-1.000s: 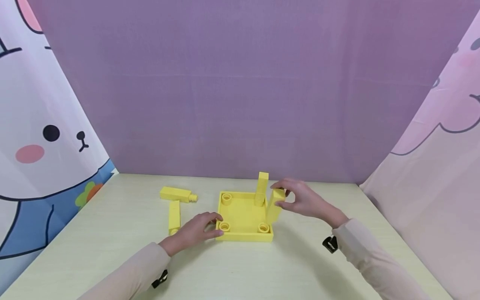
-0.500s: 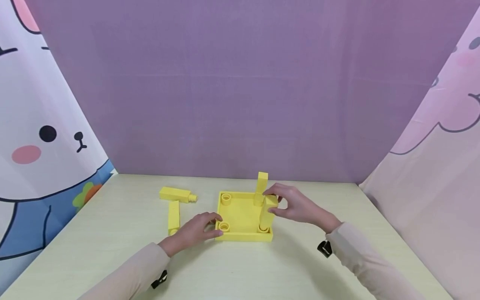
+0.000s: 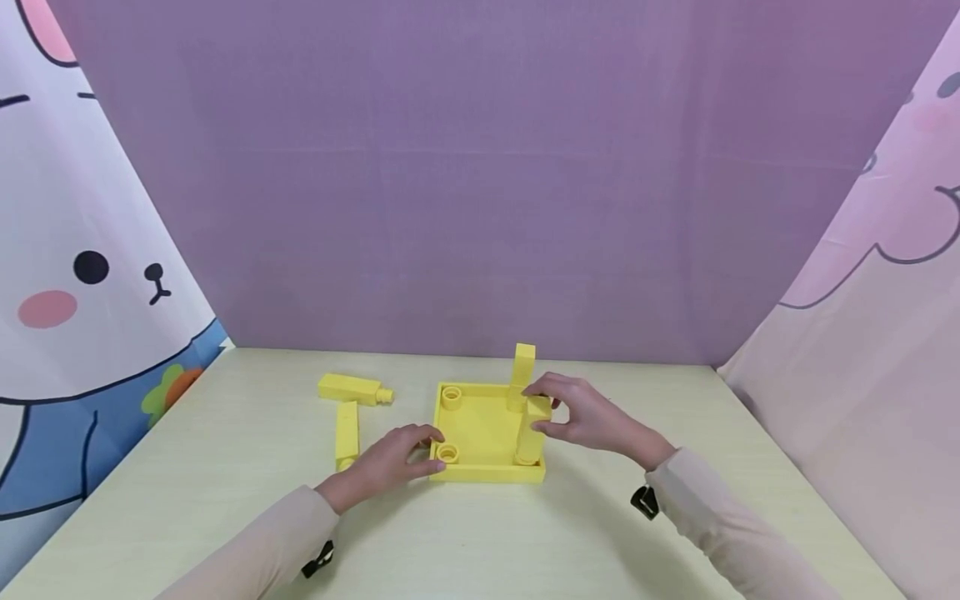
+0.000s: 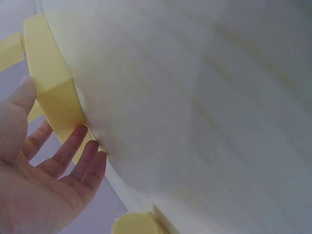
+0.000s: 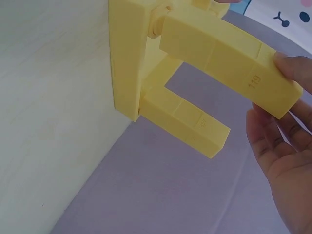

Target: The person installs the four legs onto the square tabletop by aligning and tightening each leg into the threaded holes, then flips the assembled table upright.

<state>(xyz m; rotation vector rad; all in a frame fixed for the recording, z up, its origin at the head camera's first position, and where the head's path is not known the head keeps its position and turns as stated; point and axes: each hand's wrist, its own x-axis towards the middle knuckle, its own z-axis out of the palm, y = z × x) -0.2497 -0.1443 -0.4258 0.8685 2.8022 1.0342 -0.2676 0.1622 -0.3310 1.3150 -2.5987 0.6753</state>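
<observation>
Pinching the held block (image 3: 528, 445) near its top, your right hand (image 3: 592, 419) comes in from the right side of the yellow tray (image 3: 487, 474) in the head view, the block standing upright at the tray's near right corner. Your left hand (image 3: 388, 458) touches the near left corner, its thumb and fingers apart. Beyond your right fingertips, a standing block (image 3: 524, 363) rises from the far right corner, while the far left socket (image 3: 452, 397) and near left socket (image 3: 447, 453) show their round openings. On the pale table (image 3: 480, 542) left of the tray lie a far loose block (image 3: 348, 388), its peg pointing right, and a near loose block (image 3: 347, 429), partly behind your left hand. In the left wrist view, your thumb touches the tray's outer wall and your fingers stretch loosely along its side. In the right wrist view, your thumb presses one face of the held block, marked 119; its end meets a round socket, how deeply you cannot tell.
</observation>
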